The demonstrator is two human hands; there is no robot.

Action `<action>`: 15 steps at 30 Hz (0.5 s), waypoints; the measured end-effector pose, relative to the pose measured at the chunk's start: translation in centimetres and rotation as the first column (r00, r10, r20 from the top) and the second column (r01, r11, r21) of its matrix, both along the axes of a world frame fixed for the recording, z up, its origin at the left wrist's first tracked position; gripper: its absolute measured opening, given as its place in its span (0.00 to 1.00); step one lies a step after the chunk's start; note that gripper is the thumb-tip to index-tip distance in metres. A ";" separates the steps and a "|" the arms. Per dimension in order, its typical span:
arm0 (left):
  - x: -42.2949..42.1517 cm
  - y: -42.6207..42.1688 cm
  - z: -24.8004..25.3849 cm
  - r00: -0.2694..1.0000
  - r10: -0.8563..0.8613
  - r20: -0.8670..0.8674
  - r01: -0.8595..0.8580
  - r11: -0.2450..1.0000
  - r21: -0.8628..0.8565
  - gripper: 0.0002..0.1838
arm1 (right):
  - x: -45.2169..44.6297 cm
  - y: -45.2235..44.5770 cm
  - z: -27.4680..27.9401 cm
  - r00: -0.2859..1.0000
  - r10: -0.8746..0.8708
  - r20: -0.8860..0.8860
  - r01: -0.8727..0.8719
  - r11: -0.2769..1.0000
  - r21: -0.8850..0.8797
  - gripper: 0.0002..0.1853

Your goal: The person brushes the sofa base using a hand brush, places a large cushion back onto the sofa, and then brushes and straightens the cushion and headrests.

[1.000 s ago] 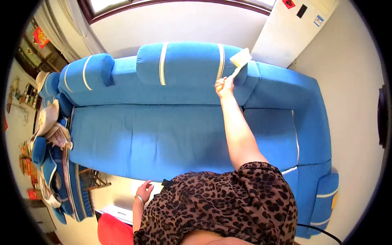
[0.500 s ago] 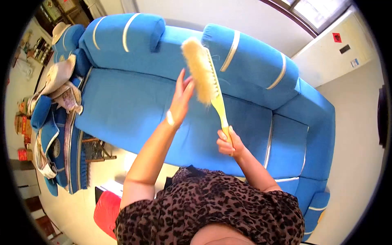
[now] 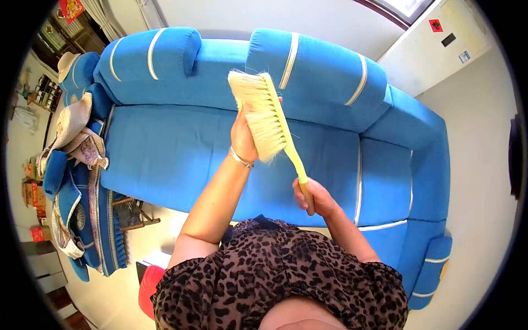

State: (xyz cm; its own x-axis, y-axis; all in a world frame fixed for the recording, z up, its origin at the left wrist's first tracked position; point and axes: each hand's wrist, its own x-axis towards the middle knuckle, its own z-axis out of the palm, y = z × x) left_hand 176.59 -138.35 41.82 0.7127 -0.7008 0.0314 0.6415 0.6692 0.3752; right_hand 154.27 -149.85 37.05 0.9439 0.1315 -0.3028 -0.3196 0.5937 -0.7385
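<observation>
A long-handled bristle brush (image 3: 270, 116) is held up in front of me, its pale bristles facing left and its yellow-green back to the right. My right hand (image 3: 318, 199) is closed around the lower handle. Behind the brush head is my left hand (image 3: 243, 137), with a bracelet at the wrist. It holds the head from the back; the bristles hide most of its fingers, and one fingertip shows past the right edge. Beneath the brush lies the blue sofa seat (image 3: 170, 148).
Sofa back cushions (image 3: 324, 66) line the far side. At left, a straw hat (image 3: 74, 121) and cloths lie on another blue seat. A small folding stool (image 3: 132, 213) stands on the floor beside a red object (image 3: 149, 289). A white cabinet (image 3: 434, 47) is at the upper right.
The brush has turned so its bristles point left, and its head sits slightly lower. My left hand, earlier spread beside the bristles, has moved behind the head and taken hold.
</observation>
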 end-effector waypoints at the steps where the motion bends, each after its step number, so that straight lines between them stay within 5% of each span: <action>1: 0.0 -0.1 -0.4 1.000 0.018 0.001 -0.018 0.999 0.042 0.25 | 0.2 -0.2 0.6 0.999 -0.034 -0.009 0.034 0.999 -0.040 0.20; 7: -0.3 -0.4 -0.6 0.985 0.159 0.069 -0.171 0.952 0.254 0.17 | 0.3 -2.0 1.0 0.992 -0.023 0.122 0.058 0.954 -0.294 0.19; 15: -1.7 -1.9 1.1 0.913 0.335 0.234 -0.408 0.745 0.528 0.09 | 0.1 -5.3 -0.1 0.987 -0.013 0.158 0.077 0.910 -0.408 0.15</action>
State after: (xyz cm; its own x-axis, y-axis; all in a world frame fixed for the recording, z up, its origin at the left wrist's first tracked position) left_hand 174.94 -140.30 42.89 0.9368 -0.3016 -0.1773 0.3131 0.4966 0.8096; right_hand 154.36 -155.12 37.00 0.9840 -0.0185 -0.1772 -0.1678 0.2380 -0.9566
